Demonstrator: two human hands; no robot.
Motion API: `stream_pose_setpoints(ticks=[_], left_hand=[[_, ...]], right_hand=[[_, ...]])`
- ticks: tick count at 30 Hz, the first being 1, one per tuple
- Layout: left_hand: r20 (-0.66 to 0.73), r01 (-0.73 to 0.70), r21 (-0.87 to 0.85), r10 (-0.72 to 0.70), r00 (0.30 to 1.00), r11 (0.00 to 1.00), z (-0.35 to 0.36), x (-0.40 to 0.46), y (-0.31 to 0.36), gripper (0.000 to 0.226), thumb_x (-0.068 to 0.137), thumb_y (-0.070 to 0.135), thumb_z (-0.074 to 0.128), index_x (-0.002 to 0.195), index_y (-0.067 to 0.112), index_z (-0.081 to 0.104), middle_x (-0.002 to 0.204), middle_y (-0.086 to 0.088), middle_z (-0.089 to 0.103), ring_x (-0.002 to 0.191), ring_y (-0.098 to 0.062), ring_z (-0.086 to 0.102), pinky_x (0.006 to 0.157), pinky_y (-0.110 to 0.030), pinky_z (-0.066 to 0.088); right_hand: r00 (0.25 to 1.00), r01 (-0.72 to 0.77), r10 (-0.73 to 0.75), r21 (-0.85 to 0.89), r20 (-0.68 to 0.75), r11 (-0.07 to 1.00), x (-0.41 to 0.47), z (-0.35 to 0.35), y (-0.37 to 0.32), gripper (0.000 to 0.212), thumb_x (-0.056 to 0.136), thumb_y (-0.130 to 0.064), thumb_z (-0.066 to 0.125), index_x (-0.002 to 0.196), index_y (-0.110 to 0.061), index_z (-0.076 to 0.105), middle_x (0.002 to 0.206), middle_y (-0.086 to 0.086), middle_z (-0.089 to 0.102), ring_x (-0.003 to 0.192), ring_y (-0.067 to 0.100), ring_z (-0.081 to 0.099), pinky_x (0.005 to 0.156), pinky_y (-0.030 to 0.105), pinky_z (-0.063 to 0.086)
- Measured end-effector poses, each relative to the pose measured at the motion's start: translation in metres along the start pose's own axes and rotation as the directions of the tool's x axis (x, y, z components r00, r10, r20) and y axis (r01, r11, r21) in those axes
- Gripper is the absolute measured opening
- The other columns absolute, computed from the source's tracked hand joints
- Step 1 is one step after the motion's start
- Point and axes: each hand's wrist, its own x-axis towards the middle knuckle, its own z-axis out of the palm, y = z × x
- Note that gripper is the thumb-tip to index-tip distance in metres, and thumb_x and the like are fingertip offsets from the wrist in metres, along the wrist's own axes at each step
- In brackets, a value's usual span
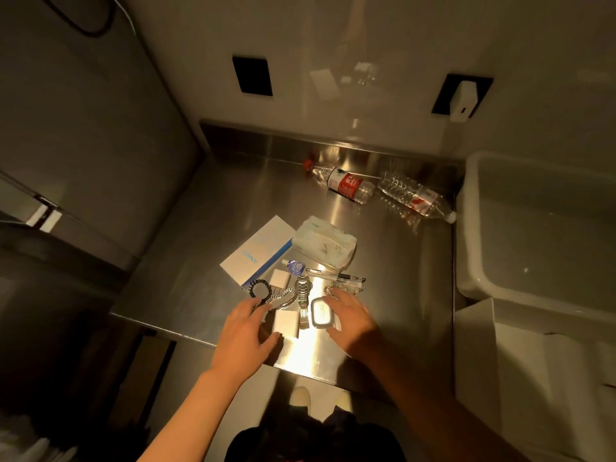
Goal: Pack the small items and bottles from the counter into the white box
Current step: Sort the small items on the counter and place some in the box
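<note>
Small items lie in a cluster on the steel counter (383, 261): a white and blue flat box (258, 250), a tissue pack (325, 243), a clear pen (336, 276), a silver watch (303, 295), a black bead bracelet (258, 290), a silver chain (283, 300), a small white cube (286, 323) and a rounded grey case (321, 313). My left hand (248, 331) hovers with straight fingers beside the cube. My right hand (351, 316) is spread beside the grey case. Two plastic bottles (346, 183) (413, 196) lie at the back. The white box (533, 345) stands open at the right.
A large white plastic tub (473, 261) sits at the right behind the white box. A white charger (465, 96) is plugged into the back wall. A dark cabinet stands to the left of the counter.
</note>
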Motion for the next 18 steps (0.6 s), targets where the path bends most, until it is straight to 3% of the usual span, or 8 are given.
stream_pose_setpoints(ticks=[3,6,10,12,15,18], left_hand=[[0.02,-0.04,0.004,0.04,0.999,0.999,0.003,0.003,-0.004,0.063,0.086,0.052,0.066,0.144,0.031,0.051,0.148,0.004,0.045,0.138,-0.019,0.04,0.116,-0.039,0.035],[0.027,-0.077,-0.001,0.077,0.997,0.997,0.002,0.015,-0.002,0.063,0.086,0.052,0.067,0.142,0.03,0.053,0.147,0.004,0.044,0.136,-0.019,0.042,0.114,-0.039,0.038],[0.023,-0.136,0.008,0.136,0.99,0.991,0.0,0.035,0.006,0.062,0.085,0.049,0.07,0.14,0.024,0.057,0.146,0.0,0.047,0.136,-0.022,0.042,0.114,-0.04,0.037],[0.021,-0.176,0.001,0.176,0.984,0.984,-0.001,0.044,0.014,0.059,0.084,0.047,0.07,0.137,0.023,0.059,0.142,-0.001,0.049,0.134,-0.023,0.043,0.114,-0.04,0.036],[0.033,-0.216,-0.006,0.217,0.976,0.976,-0.001,0.056,0.022,0.057,0.085,0.044,0.071,0.136,0.022,0.06,0.139,-0.001,0.05,0.13,-0.024,0.045,0.113,-0.04,0.036],[0.038,-0.245,-0.035,0.246,0.969,0.969,0.002,0.062,0.028,0.058,0.083,0.041,0.074,0.136,0.022,0.059,0.14,-0.001,0.05,0.13,-0.024,0.044,0.113,-0.04,0.035]], right_hand=[[0.957,0.133,-0.128,-0.002,-0.26,0.991,-0.008,0.007,0.001,0.055,0.067,-0.004,0.08,0.121,-0.002,0.07,0.128,0.018,0.067,0.116,0.035,0.065,0.098,0.041,0.055],[0.935,0.105,-0.116,-0.048,-0.336,0.993,-0.001,-0.001,-0.004,0.046,0.074,-0.006,0.072,0.119,-0.002,0.071,0.123,0.017,0.069,0.114,0.034,0.066,0.091,0.046,0.057],[0.963,-0.126,0.112,-0.044,-0.245,0.991,0.016,-0.018,0.002,0.055,0.082,-0.012,0.063,0.137,-0.014,0.059,0.143,0.006,0.055,0.132,0.026,0.049,0.107,0.039,0.04],[0.967,-0.194,0.186,-0.032,-0.176,0.98,0.026,-0.024,0.005,0.055,0.084,-0.01,0.061,0.139,-0.014,0.056,0.144,0.007,0.052,0.133,0.028,0.046,0.109,0.037,0.036],[0.973,-0.186,0.173,-0.074,-0.151,0.98,0.04,-0.027,0.01,0.046,0.088,-0.004,0.058,0.134,-0.007,0.059,0.135,0.013,0.057,0.122,0.033,0.052,0.104,0.04,0.04],[0.983,-0.167,0.147,-0.199,-0.111,0.966,0.045,-0.024,0.011,0.044,0.093,-0.008,0.048,0.136,-0.01,0.057,0.135,0.009,0.058,0.12,0.03,0.053,0.101,0.039,0.04]])
